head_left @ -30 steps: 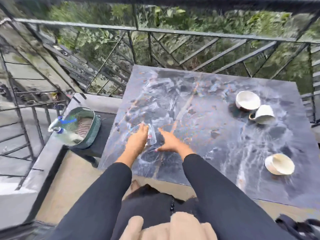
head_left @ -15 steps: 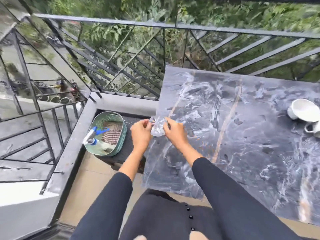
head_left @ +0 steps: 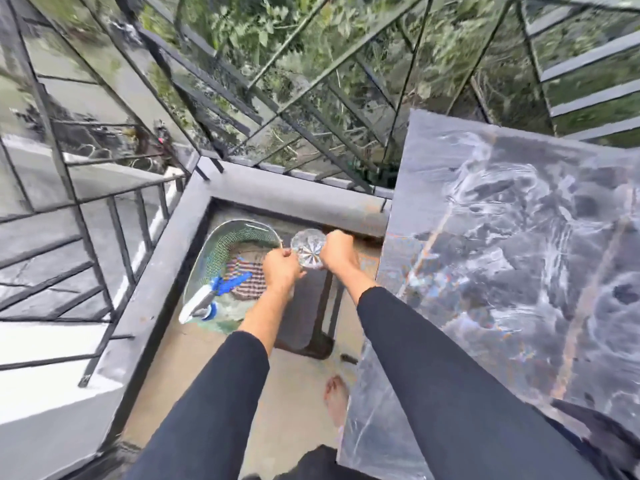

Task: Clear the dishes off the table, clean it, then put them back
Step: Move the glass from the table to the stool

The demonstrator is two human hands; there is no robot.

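1. The dish was seen to be clear cut glass, with a star pattern on it.
2. The table was topped with a smooth, glossy slab, veined like dark marble.
3. The basket was made of fine green mesh.
4. The cloth inside was woven and checked.
5. The railing was built of dark painted metal.
6. The sleeves were cut from matt dark cloth.

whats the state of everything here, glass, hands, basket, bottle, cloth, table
glass: held between both hands, off the table, beside the basket
left hand: grips the glass's left side
right hand: grips its right side
basket: upright, partly filled
spray bottle: on its side in the basket
checked cloth: bunched in the basket
table: glossy; wet or dry, cannot tell
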